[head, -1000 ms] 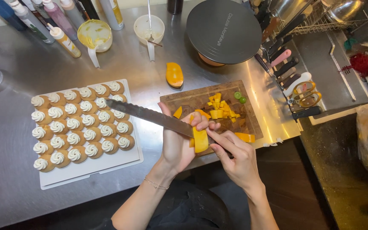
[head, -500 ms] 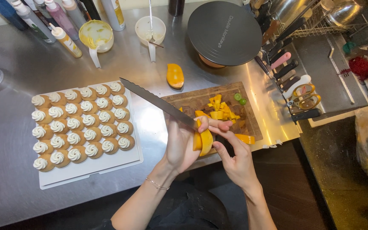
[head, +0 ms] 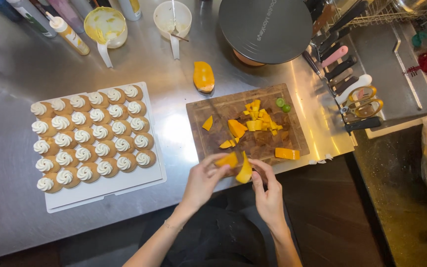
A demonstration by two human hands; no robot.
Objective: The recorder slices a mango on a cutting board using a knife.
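— Two mango pieces now, one per hand, where a moment ago I had a long knife in the left hand across a single slice. I can't see the knife any more.

— So the cut is through?

— I judge so. My left hand [head: 204,179] pinches a small orange mango wedge [head: 227,160] in its fingertip grip; my right hand [head: 268,190] pinches a curved yellow mango slice [head: 245,171], held upright.

— Where are they?

— Just above the near edge of the dark wooden cutting board [head: 263,143], fingertips almost touching. Diced mango cubes [head: 258,118] lie further back on it, and the white tray of cream-topped pastries [head: 106,187] sits to the left on the steel counter [head: 174,74].
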